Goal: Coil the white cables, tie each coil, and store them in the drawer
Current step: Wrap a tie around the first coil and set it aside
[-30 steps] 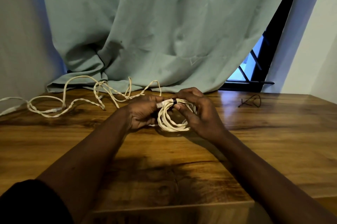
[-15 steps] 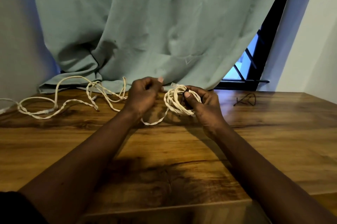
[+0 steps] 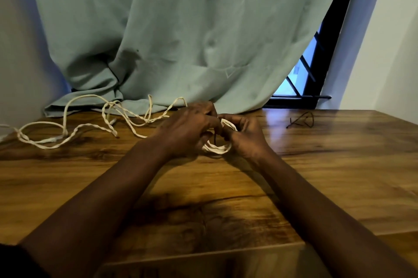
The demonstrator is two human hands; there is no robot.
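Coil (image 3: 218, 150) lies mostly hidden, gripped by the left hand (image 3: 190, 129) and the right hand (image 3: 245, 136).

Both hands meet at the far middle of the wooden table (image 3: 316, 176). The left hand (image 3: 192, 128) and right hand (image 3: 245, 135) have fingers curled around a small coil (image 3: 217, 150) of white cable, its lower loops showing beneath them. A thin dark strand (image 3: 214, 139) shows between the hands. The loose cable (image 3: 90, 128) lies tangled to the left. A black tie (image 3: 302, 120) lies apart on the right. A green curtain (image 3: 181, 29) hangs behind, with the window (image 3: 303, 74) at its right edge.
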